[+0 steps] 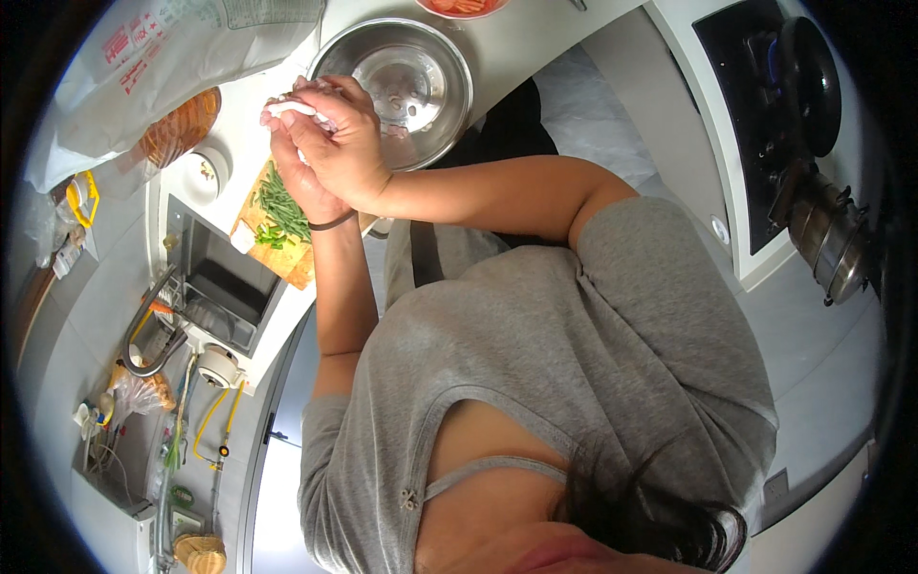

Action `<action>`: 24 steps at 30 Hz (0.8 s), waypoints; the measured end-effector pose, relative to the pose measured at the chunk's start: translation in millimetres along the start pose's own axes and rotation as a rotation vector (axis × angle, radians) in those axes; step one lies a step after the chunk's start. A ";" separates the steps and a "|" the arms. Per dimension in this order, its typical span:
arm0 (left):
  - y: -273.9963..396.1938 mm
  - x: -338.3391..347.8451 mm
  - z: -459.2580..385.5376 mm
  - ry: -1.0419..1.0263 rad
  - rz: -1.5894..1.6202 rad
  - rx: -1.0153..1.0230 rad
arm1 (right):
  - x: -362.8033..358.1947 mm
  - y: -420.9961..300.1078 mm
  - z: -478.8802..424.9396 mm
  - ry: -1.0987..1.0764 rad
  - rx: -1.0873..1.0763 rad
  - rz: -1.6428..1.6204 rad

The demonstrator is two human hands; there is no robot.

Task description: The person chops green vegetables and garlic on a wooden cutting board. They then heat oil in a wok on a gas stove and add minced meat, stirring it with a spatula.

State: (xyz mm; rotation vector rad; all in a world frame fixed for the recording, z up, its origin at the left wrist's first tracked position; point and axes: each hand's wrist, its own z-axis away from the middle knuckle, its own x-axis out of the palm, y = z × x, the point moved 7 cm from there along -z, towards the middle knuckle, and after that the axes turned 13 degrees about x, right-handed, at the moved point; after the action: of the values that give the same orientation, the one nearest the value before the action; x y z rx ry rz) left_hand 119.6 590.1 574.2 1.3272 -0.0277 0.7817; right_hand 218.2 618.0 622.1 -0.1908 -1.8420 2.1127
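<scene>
My left hand [297,178], with a dark band at its wrist, is cupped around wet, pale pinkish strips of raw meat or seafood [290,107]. My right hand [341,136] closes over them from the other side, so the two hands press together and hide part of the strips. Both hands are at the left rim of a stainless steel bowl [448,93], where a few small pale bits lie at the bottom. Below them is a wooden cutting board [297,269] bearing cut green beans [276,197], chopped green pieces [271,235] and a white chunk [242,237].
A small white bowl [201,179] and a large plastic bag [179,86] stand left of the board. The sink [229,251] with its curved faucet [133,337] is lower left. A bowl of orange-red food [462,7] sits at the top. On the right, a black pan [810,86] stands over a blue flame.
</scene>
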 end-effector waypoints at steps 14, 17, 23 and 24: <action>8.3 2.6 0.1 -0.008 -0.025 0.024 | 3.9 8.0 3.1 -0.037 0.052 -0.039; 9.7 3.1 0.6 -0.011 -0.030 0.029 | 4.9 9.0 3.4 -0.037 0.058 -0.035; 10.2 4.8 0.7 -0.018 -0.035 0.033 | 4.3 11.7 3.0 -0.031 0.078 -0.029; 10.0 4.8 0.5 -0.016 -0.038 0.035 | 3.7 11.5 2.6 -0.031 0.079 -0.044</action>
State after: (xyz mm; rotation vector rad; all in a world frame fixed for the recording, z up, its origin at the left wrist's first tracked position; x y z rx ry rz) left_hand 118.2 592.3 585.0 1.3630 -0.0015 0.7420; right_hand 212.0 615.5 611.7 -0.0978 -1.7596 2.1654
